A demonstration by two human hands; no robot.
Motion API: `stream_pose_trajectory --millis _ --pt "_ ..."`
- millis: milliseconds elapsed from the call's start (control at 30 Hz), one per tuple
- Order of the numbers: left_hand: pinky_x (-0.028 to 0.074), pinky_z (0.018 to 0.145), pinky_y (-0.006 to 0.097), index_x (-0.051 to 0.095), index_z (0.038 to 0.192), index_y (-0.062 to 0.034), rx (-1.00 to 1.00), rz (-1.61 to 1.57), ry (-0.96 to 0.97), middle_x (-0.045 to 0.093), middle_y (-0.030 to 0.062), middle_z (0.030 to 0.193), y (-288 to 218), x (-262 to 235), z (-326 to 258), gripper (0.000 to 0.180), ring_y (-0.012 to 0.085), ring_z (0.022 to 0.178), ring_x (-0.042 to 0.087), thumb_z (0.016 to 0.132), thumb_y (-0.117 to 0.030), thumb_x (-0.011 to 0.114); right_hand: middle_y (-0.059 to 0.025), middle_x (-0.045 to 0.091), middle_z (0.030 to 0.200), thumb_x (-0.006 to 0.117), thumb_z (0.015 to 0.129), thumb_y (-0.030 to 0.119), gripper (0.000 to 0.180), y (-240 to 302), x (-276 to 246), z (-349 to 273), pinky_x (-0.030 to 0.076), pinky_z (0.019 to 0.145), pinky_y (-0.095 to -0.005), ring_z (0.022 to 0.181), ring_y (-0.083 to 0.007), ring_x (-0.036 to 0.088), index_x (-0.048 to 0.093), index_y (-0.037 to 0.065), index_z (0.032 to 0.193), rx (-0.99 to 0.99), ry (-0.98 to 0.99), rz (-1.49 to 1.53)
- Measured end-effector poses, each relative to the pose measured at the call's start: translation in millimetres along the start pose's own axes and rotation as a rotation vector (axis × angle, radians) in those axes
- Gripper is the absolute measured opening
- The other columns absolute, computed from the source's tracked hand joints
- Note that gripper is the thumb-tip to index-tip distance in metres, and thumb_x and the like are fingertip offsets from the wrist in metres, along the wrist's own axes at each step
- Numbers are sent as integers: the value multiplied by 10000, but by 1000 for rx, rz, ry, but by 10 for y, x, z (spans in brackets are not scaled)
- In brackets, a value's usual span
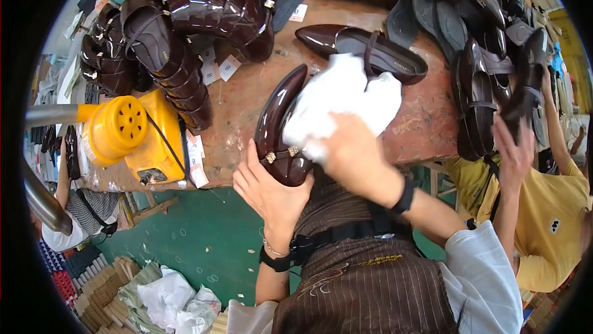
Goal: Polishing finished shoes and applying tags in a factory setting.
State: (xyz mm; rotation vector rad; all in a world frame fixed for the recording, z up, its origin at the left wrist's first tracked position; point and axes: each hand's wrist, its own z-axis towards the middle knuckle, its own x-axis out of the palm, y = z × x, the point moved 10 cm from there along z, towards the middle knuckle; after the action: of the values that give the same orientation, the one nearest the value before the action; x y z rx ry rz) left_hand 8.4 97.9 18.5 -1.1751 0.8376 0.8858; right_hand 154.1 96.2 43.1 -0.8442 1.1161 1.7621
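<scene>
My left hand grips the heel end of a glossy dark brown pointed shoe, held on its side with the toe pointing away over the table edge. A small gold buckle shows near my fingers. My right hand presses a bunch of white paper into the shoe's opening. A black band sits on each wrist. Just beyond lies a matching brown shoe flat on the worn brown table.
Stacked brown shoes fill the table's far left, more dark shoes the right. A yellow blower machine sits at the left edge. A person in yellow handles a shoe at right; another person works lower left. White bags lie on the green floor.
</scene>
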Motion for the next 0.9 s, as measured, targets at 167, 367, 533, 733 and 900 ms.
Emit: stream_pose_trajectory --millis 167,367,533,733,900 --pt "341 960 465 356 1432 -38 16 24 19 510 182 1114 -58 29 42 1056 368 1068 460 541 -303 857 -135 614 838 674 748 80 209 -734 -323 -264 508 594 -404 690 -310 628 711 95 953 121 -268 42" --pt "347 981 488 301 1441 16 57 87 145 503 227 1157 -183 99 256 1143 392 1096 464 516 -329 878 -246 625 913 650 861 135 159 -1718 -245 -549 489 669 -454 778 -445 605 672 29 977 558 -234 124" --pt "280 1120 496 264 1457 14 -42 -83 249 382 242 1442 130 -29 291 1145 409 1336 356 555 -367 859 -90 676 949 735 862 168 323 -1861 -44 -677 483 794 -303 889 -157 596 646 -97 1022 813 -435 684" --pt "280 1146 381 249 1488 21 -85 -900 399 375 202 1490 56 255 -8 1058 306 1387 356 678 -321 838 -164 576 1239 639 928 194 481 -1759 -324 -307 403 991 -331 1110 -227 550 498 -77 1300 610 -435 734" --pt "209 1165 331 239 1518 -58 -416 -1620 630 285 57 1554 -362 134 -611 863 196 1426 246 820 -154 738 -252 555 1291 633 935 201 544 -1576 -171 96 414 1025 -366 1170 -303 553 443 -116 1335 423 -381 688"
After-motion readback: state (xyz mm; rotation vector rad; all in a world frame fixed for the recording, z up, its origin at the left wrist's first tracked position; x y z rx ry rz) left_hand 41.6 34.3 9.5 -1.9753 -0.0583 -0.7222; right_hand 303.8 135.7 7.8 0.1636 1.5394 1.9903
